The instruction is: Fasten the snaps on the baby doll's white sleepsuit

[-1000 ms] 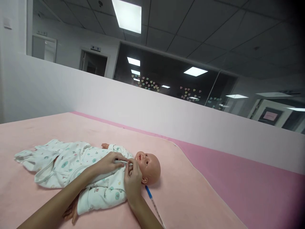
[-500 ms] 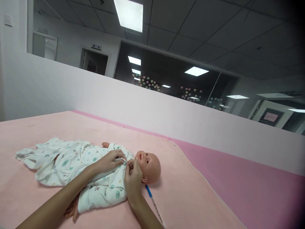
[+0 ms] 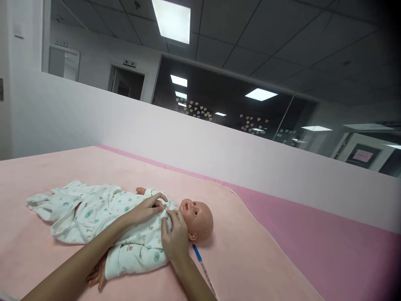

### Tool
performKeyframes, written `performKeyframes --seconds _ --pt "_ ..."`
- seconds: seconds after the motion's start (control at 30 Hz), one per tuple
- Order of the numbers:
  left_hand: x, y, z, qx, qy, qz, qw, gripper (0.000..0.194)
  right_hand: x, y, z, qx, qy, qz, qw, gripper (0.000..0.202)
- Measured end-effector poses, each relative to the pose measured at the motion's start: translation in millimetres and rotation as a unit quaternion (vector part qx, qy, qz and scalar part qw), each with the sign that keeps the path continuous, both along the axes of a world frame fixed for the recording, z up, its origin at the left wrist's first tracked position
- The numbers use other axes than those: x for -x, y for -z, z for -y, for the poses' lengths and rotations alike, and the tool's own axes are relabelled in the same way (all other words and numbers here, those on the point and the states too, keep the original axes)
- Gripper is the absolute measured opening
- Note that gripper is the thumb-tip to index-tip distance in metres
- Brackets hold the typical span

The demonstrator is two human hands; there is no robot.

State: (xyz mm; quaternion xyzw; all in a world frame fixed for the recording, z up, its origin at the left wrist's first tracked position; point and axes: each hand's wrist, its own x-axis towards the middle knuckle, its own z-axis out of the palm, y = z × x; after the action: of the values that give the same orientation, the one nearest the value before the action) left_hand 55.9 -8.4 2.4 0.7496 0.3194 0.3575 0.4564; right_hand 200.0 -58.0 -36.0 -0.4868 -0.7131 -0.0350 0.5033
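We have the doll (image 3: 202, 223) on its back on the blanket (image 3: 266, 263). Our left hand (image 3: 146, 210) is over the suit (image 3: 94, 211), thumb and fingers apart; our right hand (image 3: 176, 237) touches the suit beside the doll's head; we cannot tell whether it is clamped.

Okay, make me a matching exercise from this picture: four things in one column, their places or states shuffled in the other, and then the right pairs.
Things:
1. Bald plastic baby doll
2. Thin, pale rod with a blue end
3. Pale pink soft cloth sheet
4. White fabric outfit with a coloured print

Places and states:
A. Spread underneath the other three
B. Worn, with the person's left hand and right hand on it
C. Lying face up, mouth open
D. Slanting from near the doll towards the picture's bottom edge

Right pairs: 1-C, 2-D, 3-A, 4-B
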Motion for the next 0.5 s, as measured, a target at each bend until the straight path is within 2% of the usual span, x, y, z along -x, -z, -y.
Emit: performKeyframes --seconds 0.1,0.33,0.5 --pt "1.6 -0.6 -3.1 0.029 0.005 0.025 0.999 0.029 -0.8 1.8 -1.7 -0.003 0.025 0.02 0.999 0.01" --pt "-0.2 -0.7 -4.5 0.045 0.002 0.044 0.998 0.03 -1.7 8.5 -7.5 -0.004 0.047 0.027 0.999 0.008" --pt "9.0 -6.8 -5.5 0.082 0.037 0.03 0.996 0.028 -2.6 8.6 -7.6 0.005 0.047 0.037 0.998 0.015"
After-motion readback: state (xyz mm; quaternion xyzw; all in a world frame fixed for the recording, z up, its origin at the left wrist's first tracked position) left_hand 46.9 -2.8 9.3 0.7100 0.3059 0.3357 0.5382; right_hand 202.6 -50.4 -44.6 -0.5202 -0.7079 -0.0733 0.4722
